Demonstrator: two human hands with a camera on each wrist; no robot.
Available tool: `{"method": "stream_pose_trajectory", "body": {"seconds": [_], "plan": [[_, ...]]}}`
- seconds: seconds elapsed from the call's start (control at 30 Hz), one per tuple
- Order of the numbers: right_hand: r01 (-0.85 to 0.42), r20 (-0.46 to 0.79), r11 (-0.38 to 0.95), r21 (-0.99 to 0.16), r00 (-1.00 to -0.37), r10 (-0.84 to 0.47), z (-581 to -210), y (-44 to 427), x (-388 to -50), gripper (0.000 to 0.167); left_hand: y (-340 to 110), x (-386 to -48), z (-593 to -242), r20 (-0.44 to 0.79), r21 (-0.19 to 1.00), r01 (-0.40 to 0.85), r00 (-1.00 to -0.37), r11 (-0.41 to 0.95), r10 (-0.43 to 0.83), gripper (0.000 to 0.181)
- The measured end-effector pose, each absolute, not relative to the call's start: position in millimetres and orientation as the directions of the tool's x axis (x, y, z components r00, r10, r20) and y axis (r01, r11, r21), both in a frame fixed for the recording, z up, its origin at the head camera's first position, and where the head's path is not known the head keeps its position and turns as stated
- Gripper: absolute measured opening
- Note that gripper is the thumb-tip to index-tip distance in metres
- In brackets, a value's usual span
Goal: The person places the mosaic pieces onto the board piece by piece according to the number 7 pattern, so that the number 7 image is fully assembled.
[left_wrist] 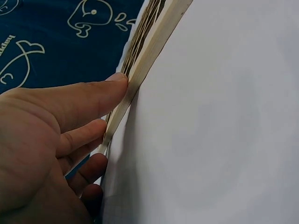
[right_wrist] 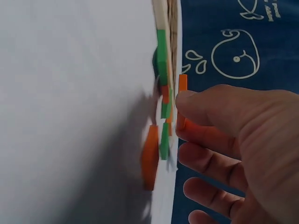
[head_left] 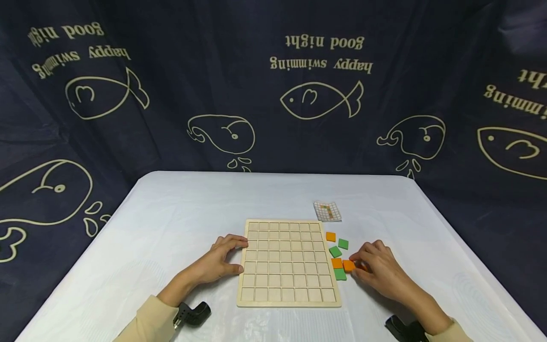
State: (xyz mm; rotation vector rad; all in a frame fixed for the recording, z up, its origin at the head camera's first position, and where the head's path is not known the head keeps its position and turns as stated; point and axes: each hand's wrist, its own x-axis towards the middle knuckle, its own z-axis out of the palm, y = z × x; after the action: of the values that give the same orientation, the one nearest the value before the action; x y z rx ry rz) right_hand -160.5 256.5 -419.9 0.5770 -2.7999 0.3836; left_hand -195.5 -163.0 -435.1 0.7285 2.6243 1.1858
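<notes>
A light wooden grid board (head_left: 288, 301) lies flat on the table. My left hand (head_left: 219, 261) rests its thumb and fingertips against the board's left edge, fingers spread along it. Right of the board, my right hand (head_left: 380, 267) pinches a square orange tile (right_wrist: 182, 82) between thumb and index finger, held just above the table. Another orange tile (right_wrist: 150, 157) lies below that hand. Loose green tiles, one of them a green tile (head_left: 340, 274) by the board's right edge, lie among orange ones, including an orange tile (head_left: 331, 236) farther back.
A small paper card (head_left: 327, 212) printed with a coloured grid pattern lies behind the tiles. White cloth covers the table (head_left: 205, 204). A dark curtain (head_left: 273, 142) with fish drawings hangs behind it. Both wrists wear black camera mounts, such as the left mount (head_left: 196, 314).
</notes>
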Motion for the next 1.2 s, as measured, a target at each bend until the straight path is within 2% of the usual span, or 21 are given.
{"method": "stream_pose_trajectory", "body": {"seconds": [0.7,0.93,1.2], "plan": [[-0.531,0.377,0.807,-0.259,-0.825,-0.422,-405,211,-192,0.02,-163,-198,-440,0.081,0.731,0.395,-0.86,0.556,0.504,0.058],[-0.533,0.36,0.797,-0.285,-0.83,-0.426,-403,193,-202,0.021,-163,-198,-438,0.045,0.75,0.353,-0.871,0.559,0.49,0.058],[-0.558,0.36,0.782,-0.278,-0.815,-0.453,-401,173,-212,0.02,-163,-197,-439,0.05,0.749,0.362,-0.867,0.556,0.496,0.058]]}}
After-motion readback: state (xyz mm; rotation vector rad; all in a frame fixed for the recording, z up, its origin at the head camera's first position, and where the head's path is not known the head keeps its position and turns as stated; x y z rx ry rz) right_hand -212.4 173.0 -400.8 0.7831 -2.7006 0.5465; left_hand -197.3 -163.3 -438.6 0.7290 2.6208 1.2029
